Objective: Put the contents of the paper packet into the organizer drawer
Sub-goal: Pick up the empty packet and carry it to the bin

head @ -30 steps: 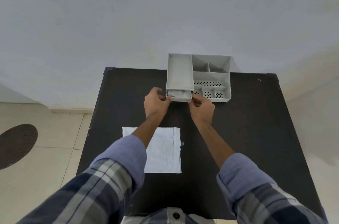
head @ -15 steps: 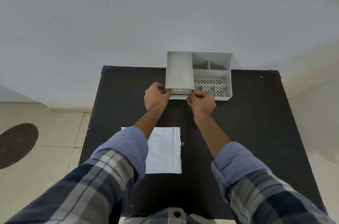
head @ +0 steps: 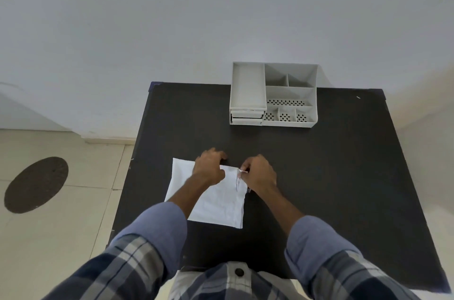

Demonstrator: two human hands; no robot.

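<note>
We see the white paper packet (head: pixel 216 201) lying flat on the black table (head: pixel 319 189), near the middle of its left half and close to the person's body. Its far right corner looks crumpled and slightly lifted. The left hand (head: pixel 208 169) lies palm-down on the packet's far edge, fingers curled over it and pressing it to the table. The right hand (head: pixel 258 173) is closed at that far right corner, thumb and fingers pinching a small flap of the paper. Both forearms reach in from plaid sleeves with rolled blue cuffs. Well apart from the packet, at the table's far edge against the pale wall (head: pixel 221 5), stands the grey desk organizer (head: pixel 290 93), with its small drawers (head: pixel 246 116) at the lower left front pushed in. Left of the table we see a tiled floor with a dark oval mat (head: pixel 36 184).
</note>
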